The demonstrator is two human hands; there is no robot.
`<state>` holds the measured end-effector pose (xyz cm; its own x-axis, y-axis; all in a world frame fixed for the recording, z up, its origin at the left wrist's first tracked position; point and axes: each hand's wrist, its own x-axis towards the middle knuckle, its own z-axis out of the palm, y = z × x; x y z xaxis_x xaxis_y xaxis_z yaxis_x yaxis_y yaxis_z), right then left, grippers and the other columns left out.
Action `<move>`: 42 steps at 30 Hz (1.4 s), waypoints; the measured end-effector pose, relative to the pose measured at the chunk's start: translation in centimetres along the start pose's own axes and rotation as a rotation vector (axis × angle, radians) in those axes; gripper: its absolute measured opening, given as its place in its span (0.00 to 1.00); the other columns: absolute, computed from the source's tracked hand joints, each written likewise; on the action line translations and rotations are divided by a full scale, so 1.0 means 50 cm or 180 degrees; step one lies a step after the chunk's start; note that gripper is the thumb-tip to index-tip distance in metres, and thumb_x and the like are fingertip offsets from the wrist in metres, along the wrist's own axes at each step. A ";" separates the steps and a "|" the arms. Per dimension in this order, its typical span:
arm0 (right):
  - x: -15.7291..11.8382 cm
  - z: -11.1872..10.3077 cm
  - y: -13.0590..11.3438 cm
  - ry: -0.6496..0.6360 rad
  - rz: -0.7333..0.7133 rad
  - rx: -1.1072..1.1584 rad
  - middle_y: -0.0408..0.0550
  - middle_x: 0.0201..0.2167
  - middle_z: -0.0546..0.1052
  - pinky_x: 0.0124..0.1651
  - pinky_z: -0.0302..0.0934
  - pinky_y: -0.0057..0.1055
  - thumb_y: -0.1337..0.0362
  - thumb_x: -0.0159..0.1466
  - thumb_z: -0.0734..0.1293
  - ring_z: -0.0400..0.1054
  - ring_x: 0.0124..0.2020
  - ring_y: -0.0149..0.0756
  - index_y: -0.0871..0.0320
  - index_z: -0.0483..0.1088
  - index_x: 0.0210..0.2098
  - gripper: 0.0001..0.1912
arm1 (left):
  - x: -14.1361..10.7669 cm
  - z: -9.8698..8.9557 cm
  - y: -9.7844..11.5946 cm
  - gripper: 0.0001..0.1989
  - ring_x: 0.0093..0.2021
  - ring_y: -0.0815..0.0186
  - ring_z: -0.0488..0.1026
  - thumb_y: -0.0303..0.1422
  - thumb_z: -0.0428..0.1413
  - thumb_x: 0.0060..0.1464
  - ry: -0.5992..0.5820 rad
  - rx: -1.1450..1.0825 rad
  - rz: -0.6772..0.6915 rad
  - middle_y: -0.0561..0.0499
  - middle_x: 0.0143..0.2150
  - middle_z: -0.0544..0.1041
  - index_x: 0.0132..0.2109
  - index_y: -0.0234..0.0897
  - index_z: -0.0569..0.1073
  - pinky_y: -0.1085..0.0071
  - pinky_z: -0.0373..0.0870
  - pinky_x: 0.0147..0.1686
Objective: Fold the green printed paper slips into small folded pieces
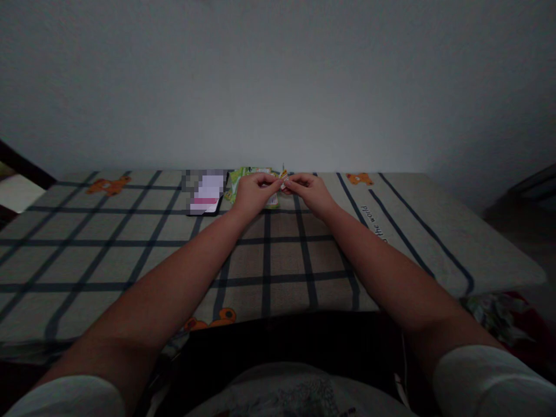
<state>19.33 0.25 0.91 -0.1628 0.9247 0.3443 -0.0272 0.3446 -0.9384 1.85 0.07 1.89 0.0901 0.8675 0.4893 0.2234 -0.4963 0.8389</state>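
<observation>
Evidently I have the left hand [256, 194] and right hand [309, 188] both pinching a small packet [284, 174] over the worktop [286, 255], near a green bag [239, 175]. Whether it is torn yet, I cannot tell.

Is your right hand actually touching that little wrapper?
Touching: the head view shows the fingertips of the right hand pinching the edge of the small wrapper.

The lettering [374, 223] "the world" is printed on the checked cloth [408, 223], its line cut off by the right forearm [382, 272]. Markings on the small wrapper [284, 176] and green packet [237, 178] are illegible.
</observation>
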 end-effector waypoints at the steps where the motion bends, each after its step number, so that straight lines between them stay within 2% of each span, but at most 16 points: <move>1: 0.000 0.000 0.002 -0.0002 0.0033 0.0095 0.44 0.32 0.80 0.48 0.71 0.37 0.48 0.52 0.76 0.75 0.35 0.34 0.55 0.74 0.40 0.23 | 0.001 0.001 -0.002 0.11 0.33 0.63 0.77 0.41 0.64 0.49 0.0006 0.0000 0.0014 0.49 0.32 0.81 0.31 0.37 0.79 0.67 0.72 0.37; 4: 0.002 -0.001 0.008 -0.0038 0.0084 0.0264 0.42 0.34 0.80 0.50 0.71 0.39 0.51 0.52 0.77 0.75 0.37 0.33 0.51 0.68 0.49 0.29 | 0.006 0.004 -0.009 0.11 0.33 0.65 0.77 0.38 0.66 0.47 0.0000 -0.0266 -0.0018 0.50 0.33 0.81 0.36 0.37 0.76 0.69 0.72 0.37; 7: 0.006 -0.004 0.017 -0.0052 0.0135 0.0372 0.42 0.33 0.79 0.51 0.71 0.40 0.55 0.52 0.78 0.75 0.37 0.34 0.52 0.67 0.51 0.29 | 0.010 0.008 -0.016 0.20 0.30 0.68 0.76 0.33 0.67 0.44 -0.0066 -0.0644 -0.0165 0.55 0.31 0.79 0.44 0.40 0.70 0.72 0.71 0.34; 9: 0.008 -0.004 0.021 -0.0033 0.0294 0.0537 0.42 0.32 0.80 0.50 0.71 0.39 0.57 0.50 0.79 0.75 0.35 0.33 0.54 0.70 0.48 0.28 | 0.011 0.008 -0.018 0.23 0.28 0.70 0.75 0.31 0.66 0.45 -0.0165 -0.0742 -0.0250 0.57 0.30 0.78 0.46 0.41 0.66 0.73 0.70 0.32; 12: 0.009 -0.003 0.020 -0.0064 0.0610 0.0690 0.45 0.33 0.81 0.50 0.72 0.38 0.58 0.47 0.80 0.76 0.35 0.33 0.57 0.75 0.37 0.20 | 0.012 0.006 -0.018 0.21 0.26 0.70 0.74 0.29 0.65 0.47 -0.0307 -0.0756 -0.0271 0.58 0.28 0.77 0.45 0.42 0.64 0.74 0.69 0.30; 15: 0.009 -0.005 0.015 -0.0020 0.0679 0.0698 0.46 0.33 0.81 0.50 0.72 0.36 0.59 0.46 0.80 0.76 0.34 0.31 0.59 0.77 0.31 0.16 | 0.013 0.005 -0.020 0.20 0.27 0.69 0.75 0.28 0.64 0.47 -0.0351 -0.0749 -0.0242 0.58 0.28 0.77 0.45 0.42 0.65 0.73 0.70 0.31; 19: 0.009 -0.008 0.012 0.0126 0.0617 0.0736 0.46 0.31 0.81 0.47 0.72 0.35 0.60 0.45 0.81 0.75 0.32 0.30 0.58 0.78 0.30 0.16 | 0.013 0.008 -0.028 0.15 0.34 0.68 0.78 0.29 0.65 0.48 -0.0321 -0.0903 -0.0345 0.53 0.33 0.79 0.42 0.39 0.70 0.70 0.74 0.39; 25: 0.006 -0.005 0.005 -0.0120 0.0486 0.0921 0.46 0.31 0.81 0.45 0.70 0.31 0.52 0.49 0.79 0.74 0.33 0.29 0.58 0.79 0.30 0.17 | 0.008 0.012 -0.033 0.14 0.40 0.65 0.79 0.36 0.65 0.50 -0.0388 -0.1364 -0.0634 0.48 0.42 0.81 0.43 0.37 0.76 0.64 0.76 0.46; 31: 0.006 -0.005 0.003 -0.0016 0.0484 0.0905 0.44 0.30 0.80 0.44 0.70 0.31 0.53 0.46 0.80 0.73 0.32 0.29 0.57 0.78 0.29 0.17 | 0.009 0.012 -0.034 0.14 0.41 0.65 0.78 0.39 0.64 0.50 -0.0369 -0.1190 -0.0666 0.48 0.43 0.81 0.42 0.37 0.79 0.68 0.76 0.39; 36: 0.007 -0.002 0.008 0.0071 0.0418 0.0762 0.44 0.29 0.80 0.45 0.70 0.33 0.53 0.47 0.79 0.73 0.32 0.30 0.57 0.77 0.29 0.17 | 0.010 0.008 -0.028 0.11 0.35 0.67 0.77 0.36 0.64 0.49 -0.0013 -0.0767 -0.0391 0.48 0.40 0.81 0.40 0.36 0.79 0.72 0.74 0.32; 39: 0.006 -0.001 0.009 0.0139 0.0306 0.0519 0.45 0.30 0.80 0.47 0.70 0.34 0.53 0.49 0.78 0.74 0.33 0.31 0.58 0.77 0.30 0.16 | 0.006 0.007 -0.020 0.08 0.33 0.66 0.77 0.35 0.64 0.50 0.0090 -0.0445 -0.0210 0.48 0.35 0.81 0.37 0.36 0.79 0.69 0.75 0.34; 42: 0.003 -0.001 0.007 0.0234 0.0130 0.0193 0.46 0.30 0.80 0.47 0.70 0.36 0.52 0.51 0.77 0.74 0.34 0.33 0.58 0.78 0.30 0.16 | -0.002 0.007 -0.007 0.08 0.38 0.63 0.78 0.35 0.62 0.53 0.0149 -0.0078 0.0024 0.47 0.38 0.82 0.38 0.37 0.81 0.65 0.76 0.42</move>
<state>19.35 0.54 0.63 -0.0921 0.9479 0.3050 -0.0819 0.2981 -0.9510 2.10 0.17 1.45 0.0461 0.8615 0.5057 0.1989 -0.5040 0.8405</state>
